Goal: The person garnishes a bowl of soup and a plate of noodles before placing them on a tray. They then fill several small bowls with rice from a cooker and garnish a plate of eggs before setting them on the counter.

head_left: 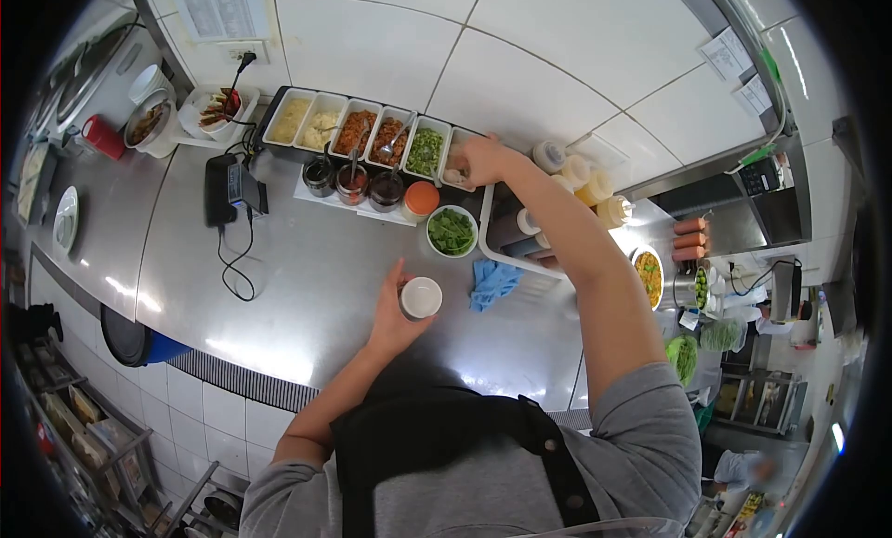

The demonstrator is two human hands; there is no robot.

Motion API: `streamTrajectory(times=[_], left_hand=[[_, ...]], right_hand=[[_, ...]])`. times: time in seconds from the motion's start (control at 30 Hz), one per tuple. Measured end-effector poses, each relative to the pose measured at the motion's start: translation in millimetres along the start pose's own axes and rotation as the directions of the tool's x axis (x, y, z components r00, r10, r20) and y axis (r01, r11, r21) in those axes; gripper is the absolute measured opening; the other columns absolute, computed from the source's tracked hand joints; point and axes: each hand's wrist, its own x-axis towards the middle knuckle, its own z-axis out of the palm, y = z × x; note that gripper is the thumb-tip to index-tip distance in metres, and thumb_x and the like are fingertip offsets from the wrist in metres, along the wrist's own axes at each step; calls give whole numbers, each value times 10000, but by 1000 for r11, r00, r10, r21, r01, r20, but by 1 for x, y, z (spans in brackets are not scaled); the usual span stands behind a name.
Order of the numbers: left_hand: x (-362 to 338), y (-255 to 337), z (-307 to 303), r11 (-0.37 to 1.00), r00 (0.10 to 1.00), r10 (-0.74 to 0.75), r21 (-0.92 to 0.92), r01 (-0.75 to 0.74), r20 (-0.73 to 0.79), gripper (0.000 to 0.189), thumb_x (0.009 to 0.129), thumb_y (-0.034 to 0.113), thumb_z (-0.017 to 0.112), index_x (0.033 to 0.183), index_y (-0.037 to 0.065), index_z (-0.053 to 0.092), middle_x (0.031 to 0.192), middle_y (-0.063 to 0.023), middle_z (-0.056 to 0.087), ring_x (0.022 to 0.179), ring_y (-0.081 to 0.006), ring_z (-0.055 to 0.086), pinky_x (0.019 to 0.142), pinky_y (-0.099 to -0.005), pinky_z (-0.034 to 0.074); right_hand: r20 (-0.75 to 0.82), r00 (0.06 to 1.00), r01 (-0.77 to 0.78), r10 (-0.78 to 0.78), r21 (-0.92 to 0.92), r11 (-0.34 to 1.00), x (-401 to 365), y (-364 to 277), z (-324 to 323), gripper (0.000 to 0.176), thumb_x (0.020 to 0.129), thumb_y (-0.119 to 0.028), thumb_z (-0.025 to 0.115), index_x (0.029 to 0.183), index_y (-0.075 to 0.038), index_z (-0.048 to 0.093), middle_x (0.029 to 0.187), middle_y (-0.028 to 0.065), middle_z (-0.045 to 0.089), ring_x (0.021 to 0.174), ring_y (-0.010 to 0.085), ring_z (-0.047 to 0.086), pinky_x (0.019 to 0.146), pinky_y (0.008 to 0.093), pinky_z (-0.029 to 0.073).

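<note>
Near the middle of the steel counter, my left hand (398, 317) holds a small white cup (421, 298), its opening facing up. My right hand (481, 160) reaches into the rightmost white tray (454, 177) of the ingredient row; its fingertips are partly hidden and what they grip cannot be made out. Beside that tray is one of chopped greens (426, 151), then trays of reddish food (388, 140). A white bowl of green leaves (452, 231) stands below the row, next to a jar with an orange lid (422, 199).
A blue cloth (494, 283) lies right of the leaf bowl. Squeeze bottles (595, 187) stand beyond my right forearm. At left are a black device with cables (221, 190) and a white plate (66, 219). A bowl of orange food (648, 276) is at right.
</note>
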Motion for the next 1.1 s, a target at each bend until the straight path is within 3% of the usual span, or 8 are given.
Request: streamTrajectory(times=[0.17, 0.27, 0.5, 0.6, 0.8, 0.83, 1.03, 1.1], left_hand=[[3, -1, 2, 1000, 1000, 11, 6, -11, 10, 1174, 651, 65, 904, 1597, 59, 209, 1307, -167, 520, 1207, -289, 571, 1075, -425, 475], [8, 1, 3, 999, 999, 30, 27, -31, 14, 1170, 652, 63, 901, 1596, 55, 210, 1312, -164, 520, 1214, -288, 569, 1082, -430, 473], [46, 19, 6, 999, 999, 35, -9, -35, -11, 1157, 657, 42, 886, 1593, 50, 207, 1310, -165, 529, 1222, -282, 569, 1078, -444, 470], [87, 39, 3, 980, 979, 171, -87, -181, -115, 1169, 653, 25, 881, 1596, 45, 190, 1312, -162, 531, 1209, -290, 574, 1054, -451, 477], [151, 52, -14, 947, 947, 278, 209, -242, -162, 1222, 611, 9, 877, 1600, 23, 158, 1230, -174, 577, 1150, -323, 603, 1000, -422, 498], [159, 54, -15, 956, 958, 247, 196, -216, -147, 1242, 616, -2, 882, 1602, -8, 128, 1245, -218, 546, 1170, -382, 560, 1042, -439, 454], [201, 54, -7, 916, 974, 211, 366, -167, -85, 1342, 595, 17, 884, 1616, -4, 13, 1190, -217, 611, 1104, -376, 631, 976, -404, 514], [210, 64, -4, 948, 984, 171, 279, -153, -42, 1382, 597, 22, 899, 1614, 4, -36, 1192, -221, 614, 1093, -379, 640, 967, -410, 521]], right_hand=[[-87, 992, -94, 96, 31, 995, 13, 6, 15, 326, 671, -361, 823, 859, -110, 735, 910, 72, 727, 961, 283, 679, 935, 519, 416], [-87, 994, -65, 71, 69, 996, 17, 14, 18, 381, 669, -441, 858, 833, -127, 716, 888, 60, 729, 959, 281, 698, 940, 592, 394], [-76, 991, -106, 108, 27, 994, 19, 11, 15, 417, 630, -470, 888, 805, -139, 705, 853, 43, 721, 922, 264, 695, 910, 539, 398], [-88, 989, -115, 120, 60, 992, 16, 15, 12, 429, 620, -483, 896, 780, -136, 700, 835, 41, 715, 916, 269, 695, 907, 518, 405], [-248, 962, -102, 112, 53, 993, 0, 27, -1, 450, 622, -502, 894, 760, -126, 688, 807, 60, 701, 880, 280, 683, 901, 475, 407], [-283, 954, -85, 101, 70, 994, -6, 27, -5, 452, 623, -499, 894, 754, -122, 682, 796, 58, 696, 858, 278, 677, 898, 469, 401], [-392, 913, -61, 116, 149, 987, -30, 16, -41, 480, 615, -522, 897, 751, -115, 681, 786, 72, 692, 835, 283, 666, 904, 468, 395], [-381, 917, -43, 115, 192, 980, -39, 9, -55, 496, 608, -535, 896, 754, -112, 683, 785, 82, 690, 828, 287, 663, 898, 471, 397]])
